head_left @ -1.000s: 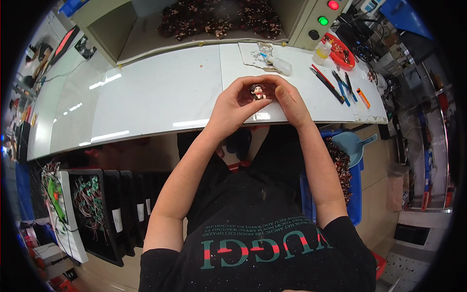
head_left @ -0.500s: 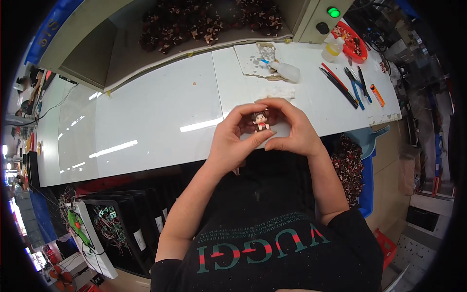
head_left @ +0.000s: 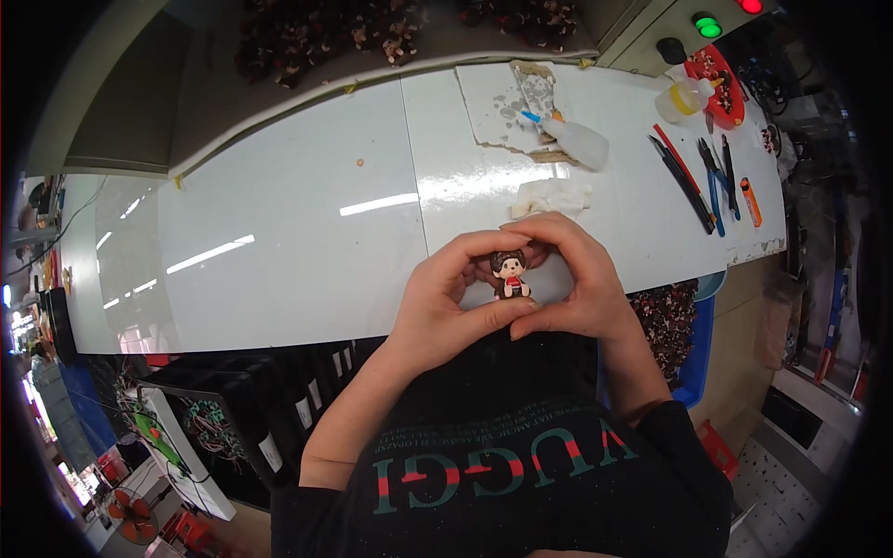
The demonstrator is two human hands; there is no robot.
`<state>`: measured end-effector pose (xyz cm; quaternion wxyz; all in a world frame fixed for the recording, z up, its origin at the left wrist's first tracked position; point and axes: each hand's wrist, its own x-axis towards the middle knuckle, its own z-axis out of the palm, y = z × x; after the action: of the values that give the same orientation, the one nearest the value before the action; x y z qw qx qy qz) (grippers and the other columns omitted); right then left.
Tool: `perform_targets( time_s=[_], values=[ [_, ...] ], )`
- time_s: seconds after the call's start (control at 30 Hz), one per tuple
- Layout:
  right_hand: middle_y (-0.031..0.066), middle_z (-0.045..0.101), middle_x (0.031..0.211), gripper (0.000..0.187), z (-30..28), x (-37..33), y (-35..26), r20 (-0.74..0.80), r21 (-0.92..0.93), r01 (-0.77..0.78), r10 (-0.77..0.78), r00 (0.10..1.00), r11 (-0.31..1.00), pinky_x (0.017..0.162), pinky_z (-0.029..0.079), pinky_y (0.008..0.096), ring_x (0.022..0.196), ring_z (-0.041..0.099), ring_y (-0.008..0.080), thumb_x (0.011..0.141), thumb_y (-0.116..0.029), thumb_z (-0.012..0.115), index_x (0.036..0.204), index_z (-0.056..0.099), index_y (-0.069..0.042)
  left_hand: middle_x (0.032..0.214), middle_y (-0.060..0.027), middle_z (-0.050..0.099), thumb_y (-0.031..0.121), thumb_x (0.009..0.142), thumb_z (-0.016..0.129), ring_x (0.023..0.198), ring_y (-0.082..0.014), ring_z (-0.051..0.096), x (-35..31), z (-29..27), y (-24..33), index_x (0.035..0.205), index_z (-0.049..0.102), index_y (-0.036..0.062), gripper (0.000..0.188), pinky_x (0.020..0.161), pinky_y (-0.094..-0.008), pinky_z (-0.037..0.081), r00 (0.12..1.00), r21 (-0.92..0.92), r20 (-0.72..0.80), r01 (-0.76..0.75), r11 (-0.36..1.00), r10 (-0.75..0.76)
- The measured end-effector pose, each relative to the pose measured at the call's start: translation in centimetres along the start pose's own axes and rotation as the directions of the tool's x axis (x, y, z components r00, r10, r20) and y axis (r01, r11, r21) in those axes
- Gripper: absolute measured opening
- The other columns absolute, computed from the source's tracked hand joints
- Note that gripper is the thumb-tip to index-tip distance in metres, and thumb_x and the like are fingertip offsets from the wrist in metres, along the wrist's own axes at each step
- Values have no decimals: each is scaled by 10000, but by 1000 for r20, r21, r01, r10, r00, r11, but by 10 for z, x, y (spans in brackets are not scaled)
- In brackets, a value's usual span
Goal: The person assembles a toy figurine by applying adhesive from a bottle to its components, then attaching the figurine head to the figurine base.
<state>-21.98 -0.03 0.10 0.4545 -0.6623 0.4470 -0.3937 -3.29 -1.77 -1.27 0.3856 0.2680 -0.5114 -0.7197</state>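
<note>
A small figurine (head_left: 511, 272) with dark brown hair, a pale face and a red top sits upright between my hands, at the table's near edge. My left hand (head_left: 442, 298) is closed on it, with the thumb under its base and the fingers bent around its head and back. My right hand (head_left: 586, 284) curves in from the other side. Its fingertips meet the figurine at the top and behind, while its thumb tip lies just below the left thumb. The fingertips behind the figurine are partly hidden.
Beyond my hands lie a crumpled white cloth (head_left: 551, 197) and a blue-tipped squeeze bottle (head_left: 581, 144). To the right are tweezers (head_left: 684, 181), blue-handled pliers (head_left: 714, 181), an orange lighter (head_left: 751, 202), a yellow-banded bottle (head_left: 684, 98) and a red bowl (head_left: 730, 104). A blue bin (head_left: 699, 358) stands below.
The view has shifted, and my hands with the figurine appear a little lower in it. The figurine's face and body show more fully now. Both hands keep their hold.
</note>
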Motion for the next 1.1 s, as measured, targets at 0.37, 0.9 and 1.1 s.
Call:
perform_targets(
  time_s=[0.37,0.9,1.1],
  values=[
    [50,582,1034,586,-4,6,1,-38,49,-43,45,998,998,731,468,258,864,602,144,655,-135,823,1167,548,-61,1235,-108,522,-52,828,617,1133,-174,523,9,-3,19,1328,432,12,537,962,-304,424,995,-138,42,93,986,-88],
    [70,590,1080,270,-12,2,-3,-160,144,7,16,987,990,714,490,224,829,604,115,811,-37,669,1077,621,-54,1319,-155,452,0,944,445,1186,-177,472,6,12,20,1437,221,28,543,1001,-308,368,998,-83,-13,66,994,-67],
    [103,599,1110,171,-9,0,-4,-175,156,41,-13,984,987,765,517,252,917,623,161,845,-32,628,1015,645,-38,1336,-160,452,-12,931,472,1194,-183,472,1,14,20,1420,246,17,540,1007,-310,371,998,-95,-20,50,994,-52]
  ],
)
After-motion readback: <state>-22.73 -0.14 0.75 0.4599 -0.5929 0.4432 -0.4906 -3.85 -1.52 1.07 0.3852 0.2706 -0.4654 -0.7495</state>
